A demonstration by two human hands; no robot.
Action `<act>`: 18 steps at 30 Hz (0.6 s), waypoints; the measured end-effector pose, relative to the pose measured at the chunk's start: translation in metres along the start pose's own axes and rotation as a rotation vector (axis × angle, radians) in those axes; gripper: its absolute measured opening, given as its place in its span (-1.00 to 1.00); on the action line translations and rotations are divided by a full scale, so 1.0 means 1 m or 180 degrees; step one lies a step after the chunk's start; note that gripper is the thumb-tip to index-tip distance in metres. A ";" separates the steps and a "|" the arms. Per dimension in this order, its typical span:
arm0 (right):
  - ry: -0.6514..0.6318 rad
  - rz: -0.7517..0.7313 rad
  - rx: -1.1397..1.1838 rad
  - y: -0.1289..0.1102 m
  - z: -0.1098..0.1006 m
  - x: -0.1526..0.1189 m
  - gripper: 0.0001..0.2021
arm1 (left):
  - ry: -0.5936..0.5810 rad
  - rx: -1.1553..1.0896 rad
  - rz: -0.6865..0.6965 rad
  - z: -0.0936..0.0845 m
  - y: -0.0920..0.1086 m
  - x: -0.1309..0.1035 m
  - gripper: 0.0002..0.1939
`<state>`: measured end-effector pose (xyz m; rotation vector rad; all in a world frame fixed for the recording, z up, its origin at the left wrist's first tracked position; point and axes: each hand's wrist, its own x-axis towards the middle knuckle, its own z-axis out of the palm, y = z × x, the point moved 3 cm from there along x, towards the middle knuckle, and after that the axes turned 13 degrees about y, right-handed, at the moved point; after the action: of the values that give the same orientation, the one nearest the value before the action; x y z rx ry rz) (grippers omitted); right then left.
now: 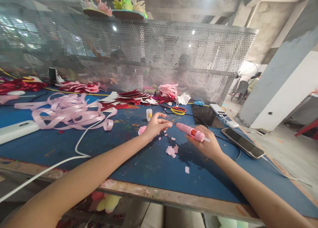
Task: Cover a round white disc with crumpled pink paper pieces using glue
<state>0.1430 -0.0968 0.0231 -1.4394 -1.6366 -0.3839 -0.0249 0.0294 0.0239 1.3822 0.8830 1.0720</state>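
Note:
In the head view my left hand (pixel 157 125) is held over the middle of the blue table, thumb and fingertips pinched on a small pink piece (pixel 170 124). My right hand (pixel 205 142) is wrapped round a pink glue gun (pixel 190 131), whose nozzle points left at that piece, a short gap apart. A pink ruffled bundle (pixel 142 130) lies just behind my left wrist. Beyond my left hand stands a small white bottle (pixel 149 114) with a yellow label. Small pink scraps (pixel 172 151) lie on the table below and between the hands.
Pink ribbon (pixel 72 112) is heaped at the left beside a white device (pixel 18 131) with a cable. Red and white pieces (pixel 126 99) and scissors (pixel 178 111) lie further back. A phone (pixel 242 143), dark tablet (pixel 207 116) and cables are at the right. A perforated metal screen (pixel 159 56) stands behind.

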 end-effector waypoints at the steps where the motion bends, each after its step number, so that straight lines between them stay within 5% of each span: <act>1: -0.0026 0.0006 -0.0021 0.000 0.000 0.000 -0.66 | 0.0007 0.0007 0.0015 0.000 0.001 -0.001 -0.56; 18: -0.0038 -0.0217 -0.0239 -0.002 0.002 -0.003 -0.65 | 0.0016 0.0202 -0.0026 0.004 0.008 -0.006 -0.61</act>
<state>0.1403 -0.0974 0.0205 -1.4466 -1.7000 -0.4808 -0.0237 0.0215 0.0315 1.4277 0.9326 1.0494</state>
